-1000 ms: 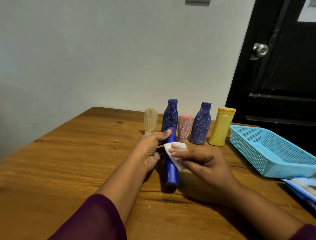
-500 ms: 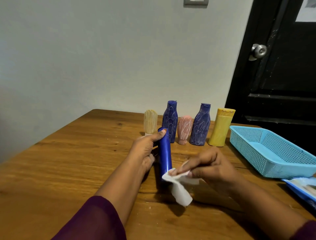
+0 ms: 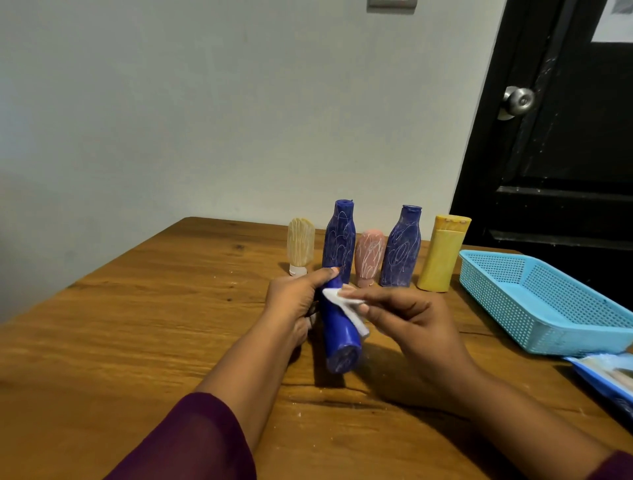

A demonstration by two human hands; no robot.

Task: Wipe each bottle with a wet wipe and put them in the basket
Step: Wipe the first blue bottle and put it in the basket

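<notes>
The left grip (image 3: 294, 298) curls round the blue bottle (image 3: 339, 337) near its far end. The right grip (image 3: 407, 318) pinches the wet wipe (image 3: 334, 297) against the bottle's upper side.

The left hand (image 3: 294, 298) grips a blue bottle (image 3: 337, 329) tilted over the bench (image 3: 154, 325), while the right hand (image 3: 407, 318) presses a white wipe (image 3: 344, 305) against its upper side.

A pale, plain wall (image 3: 205, 102) is rising behind a wooden bench (image 3: 137, 325), whose grained brown top is catching soft light. On the right a black door (image 3: 565, 154) is standing, its round metal knob (image 3: 519, 100) gleaming faintly. A grey plate (image 3: 392, 3) is sitting high on the wall, partly out of view.
</notes>
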